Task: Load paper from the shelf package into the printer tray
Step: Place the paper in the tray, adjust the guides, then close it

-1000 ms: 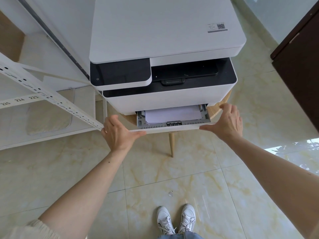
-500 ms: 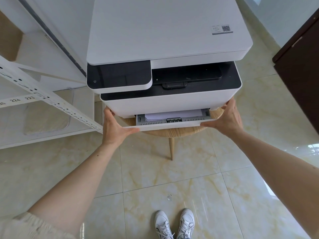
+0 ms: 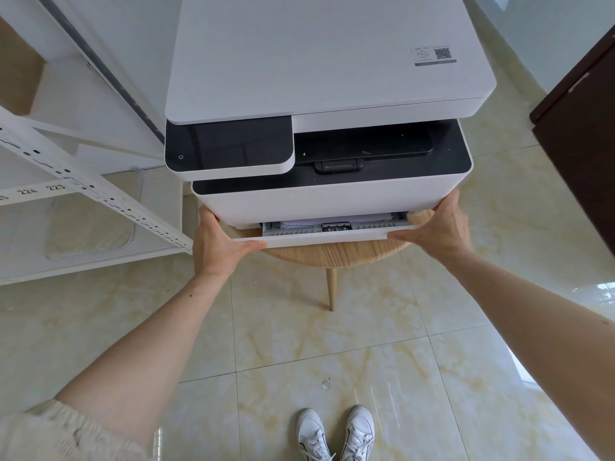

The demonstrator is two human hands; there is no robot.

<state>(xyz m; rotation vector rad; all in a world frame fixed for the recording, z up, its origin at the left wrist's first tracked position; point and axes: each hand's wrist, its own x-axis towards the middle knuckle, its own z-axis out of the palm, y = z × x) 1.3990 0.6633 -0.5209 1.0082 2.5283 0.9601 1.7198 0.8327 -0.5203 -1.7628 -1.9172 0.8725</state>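
A white printer (image 3: 326,71) with a black control panel stands on a round wooden table (image 3: 332,252). Its paper tray (image 3: 326,235) sticks out only a little at the bottom front. A thin strip of white paper (image 3: 332,223) shows inside the tray. My left hand (image 3: 218,242) grips the tray's left front corner, thumb along the front edge. My right hand (image 3: 439,226) grips the right front corner the same way. The paper package is not in view.
A white metal shelf (image 3: 86,191) with numbered labels stands at the left, close to the printer. A dark wooden door or cabinet (image 3: 582,154) is at the right. Glossy beige floor tiles and my white shoes (image 3: 336,434) are below.
The tray has slid most of the way into the printer, both hands moving forward with it. Much less paper shows than a second ago.
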